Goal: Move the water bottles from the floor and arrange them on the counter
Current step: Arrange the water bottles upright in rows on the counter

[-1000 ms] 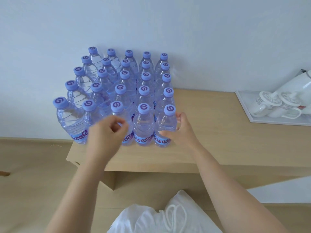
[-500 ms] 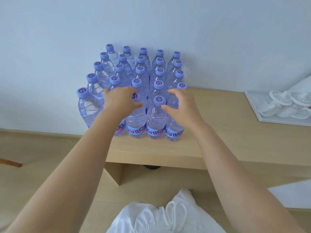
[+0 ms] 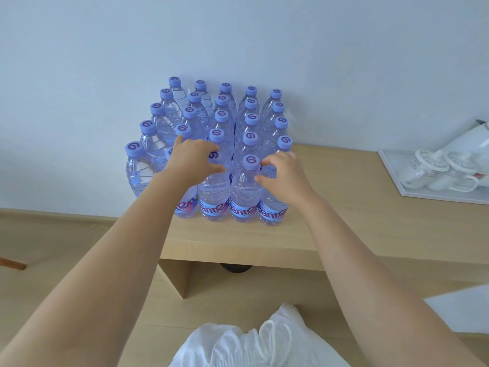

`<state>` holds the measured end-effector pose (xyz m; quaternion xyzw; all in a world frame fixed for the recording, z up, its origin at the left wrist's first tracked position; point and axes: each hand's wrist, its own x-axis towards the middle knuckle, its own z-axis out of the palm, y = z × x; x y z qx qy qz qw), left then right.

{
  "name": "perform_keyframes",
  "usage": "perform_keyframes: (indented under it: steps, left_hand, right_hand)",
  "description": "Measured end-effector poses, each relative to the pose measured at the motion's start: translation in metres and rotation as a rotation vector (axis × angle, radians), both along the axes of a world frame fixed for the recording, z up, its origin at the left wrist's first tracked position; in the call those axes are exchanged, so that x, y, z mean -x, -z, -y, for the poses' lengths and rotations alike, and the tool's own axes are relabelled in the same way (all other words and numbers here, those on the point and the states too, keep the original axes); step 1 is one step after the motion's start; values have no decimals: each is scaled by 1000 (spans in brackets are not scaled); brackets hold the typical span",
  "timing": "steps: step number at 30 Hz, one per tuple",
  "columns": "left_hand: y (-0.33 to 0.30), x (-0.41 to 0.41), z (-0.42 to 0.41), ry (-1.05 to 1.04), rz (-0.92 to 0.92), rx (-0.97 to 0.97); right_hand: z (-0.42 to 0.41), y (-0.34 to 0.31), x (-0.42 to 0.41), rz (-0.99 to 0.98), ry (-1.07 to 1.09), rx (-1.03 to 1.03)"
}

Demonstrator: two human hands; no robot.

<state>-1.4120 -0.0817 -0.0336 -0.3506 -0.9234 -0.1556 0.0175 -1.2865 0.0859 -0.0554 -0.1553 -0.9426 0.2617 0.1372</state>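
Several clear water bottles (image 3: 244,192) with purple caps stand in tight rows on the wooden counter (image 3: 344,229), against the wall. My left hand (image 3: 191,162) is over the front row; its thumb and fingers curl round the cap of a front middle bottle (image 3: 214,192), and it hides the cap of the bottle to the left. My right hand (image 3: 287,176) curls over the top of the front right bottle (image 3: 272,210), whose cap is hidden beneath it. Its thumb and forefinger lie beside the neighbouring cap (image 3: 250,161).
A white tray (image 3: 391,165) with white cups (image 3: 426,168) and a white kettle sits at the counter's right end. The wall stands right behind the bottles. The counter's left edge is just past the bottles. Wooden floor lies below, and white clothing shows at the bottom.
Both hands have risen from the sides of the front bottles to their tops. My view has shifted left, so the bottles now sit nearer the middle.
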Motion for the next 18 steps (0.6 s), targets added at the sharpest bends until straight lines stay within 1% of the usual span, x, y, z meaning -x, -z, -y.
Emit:
perform_keyframes:
  steps: [2,4,5,7,9,14,18]
  left_hand:
    - [3,0,0,7,2,-22]
    - [6,0,2,7,10,-59]
    - [9,-1,4,5,17,-86]
    - [12,-2,8,15,16,-128]
    - [15,-3,13,35,-15,-166]
    - [11,1,33,-35,-67,-207]
    - [9,-3,46,-81,-34,-263]
  right_hand:
    - [0,-1,-4,-91,47,86]
    - [-3,0,-11,-241,176,167]
    - [-5,1,-15,-281,234,187]
    - [-9,6,-23,-252,268,222]
    - [-11,12,-29,-203,237,235]
    - [-11,13,-25,-196,229,186]
    - [-10,15,-25,-176,229,142]
